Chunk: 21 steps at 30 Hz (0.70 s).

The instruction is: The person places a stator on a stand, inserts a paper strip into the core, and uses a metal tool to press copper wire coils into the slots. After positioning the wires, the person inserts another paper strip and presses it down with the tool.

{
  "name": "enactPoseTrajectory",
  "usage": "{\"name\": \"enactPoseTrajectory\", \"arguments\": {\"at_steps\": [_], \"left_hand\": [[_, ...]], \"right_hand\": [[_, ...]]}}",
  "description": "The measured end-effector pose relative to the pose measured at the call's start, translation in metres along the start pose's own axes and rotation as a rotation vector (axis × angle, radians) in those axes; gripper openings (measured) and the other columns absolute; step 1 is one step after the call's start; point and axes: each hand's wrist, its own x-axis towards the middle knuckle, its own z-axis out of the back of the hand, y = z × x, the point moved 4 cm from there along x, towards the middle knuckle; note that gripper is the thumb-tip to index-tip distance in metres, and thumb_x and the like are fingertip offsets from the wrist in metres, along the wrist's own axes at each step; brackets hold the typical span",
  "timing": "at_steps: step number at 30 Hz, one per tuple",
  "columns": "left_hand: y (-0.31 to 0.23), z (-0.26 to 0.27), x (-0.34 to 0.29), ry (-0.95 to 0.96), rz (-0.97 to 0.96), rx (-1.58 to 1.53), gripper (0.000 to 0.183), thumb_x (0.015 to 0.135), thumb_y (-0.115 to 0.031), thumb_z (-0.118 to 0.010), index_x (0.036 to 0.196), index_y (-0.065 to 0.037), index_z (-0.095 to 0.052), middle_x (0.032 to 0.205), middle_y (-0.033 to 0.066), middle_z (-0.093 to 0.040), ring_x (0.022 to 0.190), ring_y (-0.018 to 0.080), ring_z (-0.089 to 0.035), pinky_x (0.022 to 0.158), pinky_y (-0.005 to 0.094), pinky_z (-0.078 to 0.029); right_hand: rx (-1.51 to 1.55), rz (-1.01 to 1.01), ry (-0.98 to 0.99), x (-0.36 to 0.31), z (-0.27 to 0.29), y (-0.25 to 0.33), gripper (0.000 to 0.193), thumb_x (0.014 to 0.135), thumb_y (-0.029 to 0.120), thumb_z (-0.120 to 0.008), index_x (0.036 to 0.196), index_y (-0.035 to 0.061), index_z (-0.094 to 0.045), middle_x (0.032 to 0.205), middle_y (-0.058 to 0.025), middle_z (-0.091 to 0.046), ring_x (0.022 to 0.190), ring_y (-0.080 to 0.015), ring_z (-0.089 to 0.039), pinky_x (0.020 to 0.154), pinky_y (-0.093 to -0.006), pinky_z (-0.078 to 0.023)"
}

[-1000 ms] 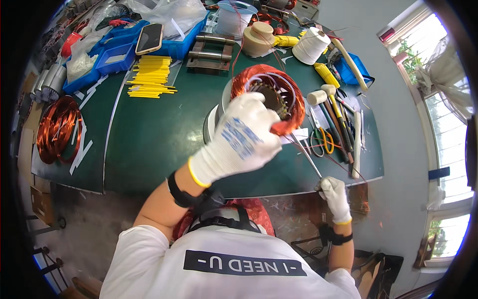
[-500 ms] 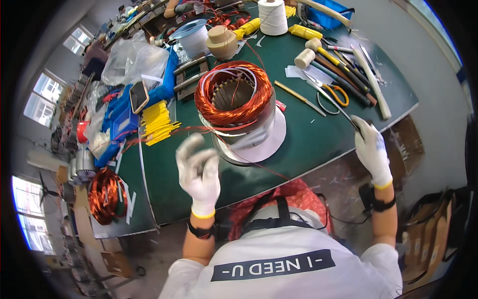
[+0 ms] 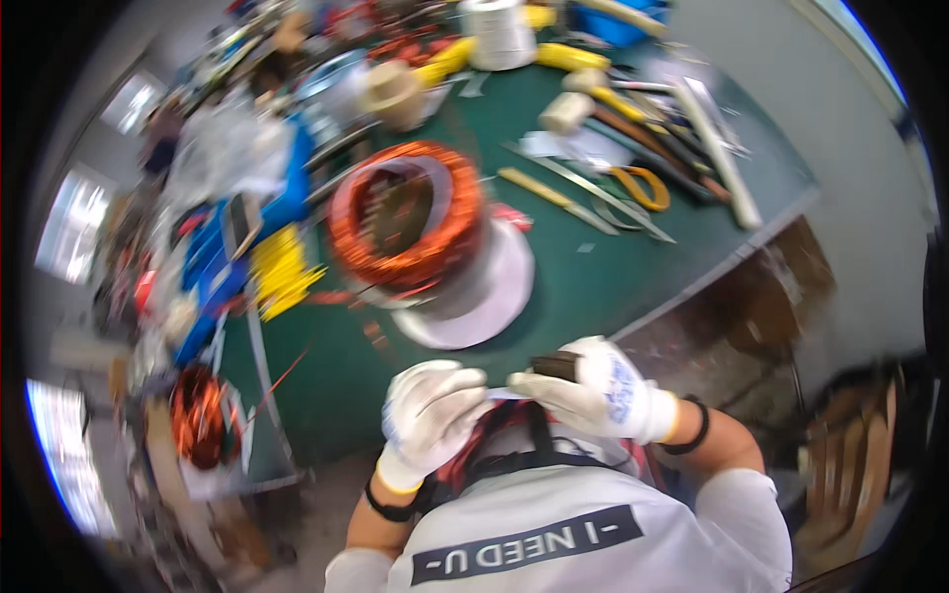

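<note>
Both hands, in white knit gloves, are close together in front of my torso, below the table's near edge. My right hand [image 3: 605, 393] is closed around a dark brown, ridged piece [image 3: 556, 367] whose kind I cannot make out. Curled fingers on my left hand [image 3: 433, 413] face it; what they hold, if anything, is hidden. A thin pale strip [image 3: 503, 393] shows between the fingertips. Beyond my hands a motor stator [image 3: 465, 267] with a thick ring of copper windings [image 3: 450, 222] stands tilted on a white round base [image 3: 494, 316]. Blur softens the picture.
Orange-handled scissors [image 3: 645, 188], a yellow-handled blade [image 3: 539, 188], a pale mallet [image 3: 566, 114] and several long tools lie on the green table [image 3: 593, 287]. Yellow sleeves [image 3: 280, 277], blue bins [image 3: 294, 188] and a copper coil [image 3: 203, 415] are leftward. White cord spool [image 3: 497, 35] stands behind.
My right hand has come from the table's right side, where it gripped a long thin tool, in toward my torso. My left hand has drawn back from the stator. The view has shifted.
</note>
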Motion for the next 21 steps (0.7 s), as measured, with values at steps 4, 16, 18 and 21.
{"name": "enactPoseTrajectory", "arguments": {"at_steps": [4,16,18,21], "left_hand": [[-0.004,-0.017,0.004,0.085,-0.144,0.173,0.031,0.077,-0.025,-0.08,0.096,-0.007,-0.063,0.101,0.0116,-0.064,0.093,0.0338,-0.062,0.084,0.0442,-0.051],[0.078,0.043,0.002,-0.513,0.305,0.011,0.108,0.068,-0.021,-0.087,0.149,0.002,-0.019,0.149,0.017,-0.032,0.136,0.032,-0.038,0.116,0.0437,-0.026],[0.071,0.043,0.025,-0.334,0.306,0.171,0.119,0.058,-0.036,-0.093,0.148,0.003,-0.025,0.15,0.0175,-0.032,0.14,0.032,-0.032,0.117,0.0435,-0.025],[0.052,0.043,0.068,-0.208,0.081,0.331,0.108,0.057,-0.054,-0.087,0.141,-0.002,-0.041,0.142,0.0228,-0.039,0.131,0.0421,-0.037,0.109,0.0518,-0.03]], "right_hand": [[-0.095,-0.348,-0.156,-0.053,0.029,-0.025,0.032,0.076,0.003,-0.064,0.108,0.0065,-0.066,0.079,-0.0113,-0.062,0.059,-0.0265,-0.056,0.051,-0.0394,-0.042],[-1.392,-1.13,-0.486,-0.265,0.317,-0.151,0.06,0.088,0.028,-0.066,0.138,0.0,-0.046,0.104,-0.0268,-0.066,0.09,-0.0413,-0.064,0.082,-0.0489,-0.049],[-0.943,-1.001,-0.596,-0.181,0.271,-0.128,0.053,0.089,0.025,-0.065,0.133,-0.0009,-0.052,0.108,-0.0254,-0.066,0.095,-0.0383,-0.064,0.085,-0.0436,-0.049],[-0.304,-0.706,-0.437,-0.036,0.177,-0.078,0.041,0.09,0.024,-0.062,0.123,-0.0002,-0.06,0.111,-0.0206,-0.067,0.101,-0.0329,-0.062,0.09,-0.0376,-0.047]]}}
